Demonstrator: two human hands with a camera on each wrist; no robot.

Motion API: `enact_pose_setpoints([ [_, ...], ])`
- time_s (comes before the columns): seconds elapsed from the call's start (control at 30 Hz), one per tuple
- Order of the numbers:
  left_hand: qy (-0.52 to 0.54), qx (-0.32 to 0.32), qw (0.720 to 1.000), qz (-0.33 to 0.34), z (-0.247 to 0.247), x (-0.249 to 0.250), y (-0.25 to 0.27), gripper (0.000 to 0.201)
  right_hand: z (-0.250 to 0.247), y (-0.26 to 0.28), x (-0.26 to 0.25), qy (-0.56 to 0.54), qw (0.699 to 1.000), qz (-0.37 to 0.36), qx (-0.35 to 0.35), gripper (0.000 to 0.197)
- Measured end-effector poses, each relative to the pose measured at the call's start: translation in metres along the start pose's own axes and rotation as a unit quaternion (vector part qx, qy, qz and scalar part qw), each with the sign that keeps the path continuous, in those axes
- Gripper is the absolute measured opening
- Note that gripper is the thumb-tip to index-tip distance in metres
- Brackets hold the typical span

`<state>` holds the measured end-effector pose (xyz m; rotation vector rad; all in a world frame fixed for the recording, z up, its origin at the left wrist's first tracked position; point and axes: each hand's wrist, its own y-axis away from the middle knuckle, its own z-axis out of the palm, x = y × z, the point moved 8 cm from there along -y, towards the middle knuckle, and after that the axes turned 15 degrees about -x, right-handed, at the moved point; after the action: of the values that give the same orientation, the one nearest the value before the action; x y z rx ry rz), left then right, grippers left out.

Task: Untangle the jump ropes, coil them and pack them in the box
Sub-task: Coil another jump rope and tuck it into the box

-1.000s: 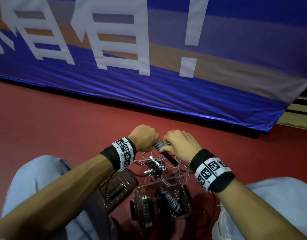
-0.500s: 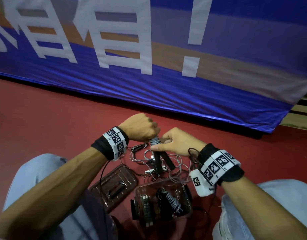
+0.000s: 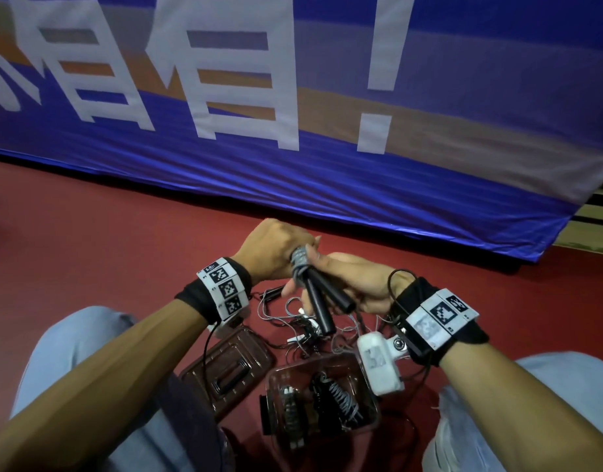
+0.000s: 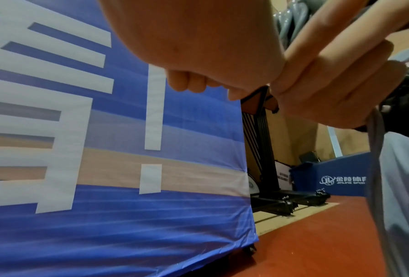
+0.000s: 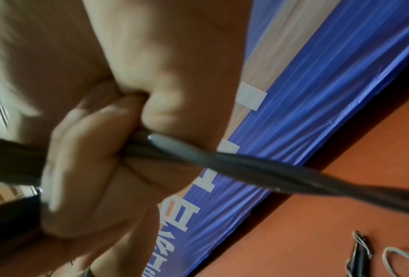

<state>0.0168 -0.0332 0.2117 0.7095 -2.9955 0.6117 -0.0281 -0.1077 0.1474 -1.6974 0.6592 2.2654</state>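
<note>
In the head view my right hand (image 3: 354, 281) grips the two black handles (image 3: 322, 301) of a jump rope side by side, their free ends pointing down toward me. Grey cord (image 3: 299, 264) is wound round the handles' top ends. My left hand (image 3: 276, 250) is curled at that winding, and its fingertips are hidden behind it. The right wrist view shows the right hand (image 5: 80, 168) gripping the dark handles (image 5: 258, 168). Below stands the clear box (image 3: 303, 364) with coiled ropes (image 3: 340, 400) inside. A tangle of grey rope (image 3: 293, 318) lies on the red floor beyond the box.
The box's lid (image 3: 225, 366) lies on the floor left of the box, by my left knee. A large blue banner (image 3: 327, 165) stands just past the hands. Another loose black handle (image 5: 357, 256) lies on the floor. My knees flank the box.
Both hands have risen from the tangle. My right wrist has turned palm-up, so the handles now point down toward me. The left hand has stayed at the wound cord.
</note>
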Motion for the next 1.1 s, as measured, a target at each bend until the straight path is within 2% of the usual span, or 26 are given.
enact_pose_setpoints([
  [0.1, 0.034, -0.014, 0.998, -0.059, -0.001, -0.020, -0.002, 0.029, -0.004, 0.002, -0.006, -0.050, 0.998, -0.020, 0.045, 0.084],
  [0.17, 0.038, -0.059, 0.993, -0.099, 0.004, -0.027, -0.005, 0.023, -0.008, 0.002, -0.008, -0.069, 0.994, -0.028, 0.081, 0.089],
  [0.27, 0.034, -0.130, 0.973, -0.186, 0.017, -0.037, -0.007, 0.035, -0.016, 0.001, -0.007, -0.059, 0.988, -0.034, 0.138, 0.093],
  [0.3, 0.040, -0.148, 0.969, -0.196, 0.022, -0.038, -0.007, 0.036, -0.018, 0.001, -0.006, -0.057, 0.987, -0.029, 0.147, 0.093],
  [0.4, 0.040, -0.184, 0.963, -0.192, 0.029, -0.035, -0.008, 0.035, -0.020, 0.011, -0.008, -0.020, 0.985, 0.005, 0.171, 0.093],
  [0.47, 0.022, -0.190, 0.963, -0.189, 0.032, -0.035, -0.008, 0.043, -0.027, 0.022, -0.014, 0.059, 0.974, 0.047, 0.214, 0.090],
  [0.5, 0.009, -0.190, 0.965, -0.181, 0.033, -0.034, -0.008, 0.046, -0.031, 0.028, -0.018, 0.118, 0.961, 0.071, 0.238, 0.086],
  [0.57, -0.037, -0.185, 0.974, -0.128, 0.034, -0.027, -0.007, 0.047, -0.038, 0.040, -0.026, 0.254, 0.918, 0.116, 0.281, 0.072],
  [0.63, -0.069, -0.198, 0.975, -0.067, 0.040, -0.017, -0.005, 0.032, -0.038, 0.048, -0.035, 0.331, 0.890, 0.105, 0.295, 0.068],
  [0.7, -0.061, -0.184, 0.980, -0.035, 0.039, -0.009, -0.004, 0.025, -0.036, 0.050, -0.041, 0.322, 0.903, 0.052, 0.281, 0.067],
  [0.8, 0.005, -0.092, 0.996, -0.010, 0.022, 0.005, -0.009, 0.034, -0.025, 0.046, -0.044, 0.175, 0.959, -0.047, 0.218, 0.073],
  [0.87, 0.032, -0.034, 0.999, 0.009, 0.008, 0.012, -0.012, 0.033, -0.022, 0.044, -0.043, 0.094, 0.974, -0.088, 0.184, 0.068],
  [0.9, 0.029, -0.025, 0.999, 0.018, 0.003, 0.016, -0.014, 0.030, -0.020, 0.044, -0.041, 0.076, 0.977, -0.095, 0.177, 0.067],
  [1.0, -0.007, -0.049, 0.998, 0.035, -0.003, 0.022, -0.017, 0.025, -0.017, 0.044, -0.038, 0.051, 0.982, -0.094, 0.157, 0.070],
  [1.1, 0.007, -0.074, 0.997, 0.014, 0.000, 0.018, -0.021, 0.025, -0.017, 0.050, -0.042, 0.027, 0.977, -0.121, 0.174, 0.033],
])
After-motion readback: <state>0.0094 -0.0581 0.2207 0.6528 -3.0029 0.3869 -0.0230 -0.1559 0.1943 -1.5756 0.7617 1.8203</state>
